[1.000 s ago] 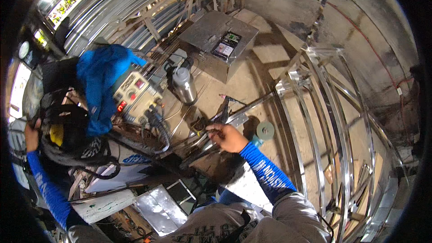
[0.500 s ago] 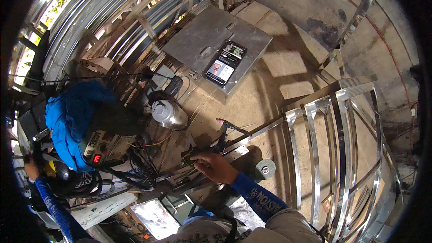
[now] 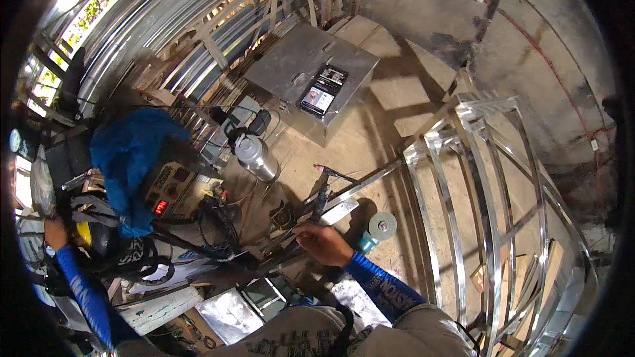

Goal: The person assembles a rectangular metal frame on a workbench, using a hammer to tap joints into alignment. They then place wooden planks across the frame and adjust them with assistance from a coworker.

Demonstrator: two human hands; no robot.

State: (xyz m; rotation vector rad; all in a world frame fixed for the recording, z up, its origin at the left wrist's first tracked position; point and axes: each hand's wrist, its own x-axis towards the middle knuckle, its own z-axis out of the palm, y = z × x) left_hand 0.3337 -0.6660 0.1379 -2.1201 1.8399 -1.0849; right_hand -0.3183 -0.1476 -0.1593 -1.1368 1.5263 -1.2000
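My left hand (image 3: 56, 233) reaches far out to the left, at the lower end of a pale, rounded upright object (image 3: 43, 185); its fingers are too small and dark to make out. In front of me, my right hand (image 3: 325, 243) is curled closed beside long metal bars, and whatever it may hold is hidden. Just beyond it, a black welding torch (image 3: 322, 198) with a pink tip leans on a metal bar (image 3: 370, 183). A black and yellow item (image 3: 282, 215) lies left of that hand. To its right sits a teal angle grinder (image 3: 368, 242) with a grey disc.
A welding machine (image 3: 169, 192) with a red display and a blue cloth (image 3: 135, 158) stands left, cables around it. A silver jug (image 3: 256, 157) stands beyond. Further back, a phone (image 3: 324, 90) lies on a metal box (image 3: 278, 59). A shiny metal frame (image 3: 489, 225) fills the right.
The whole view has shifted slightly. My left hand has moved up a little beside the pale object. My right hand has curled more tightly, and the grinder's teal body now shows.
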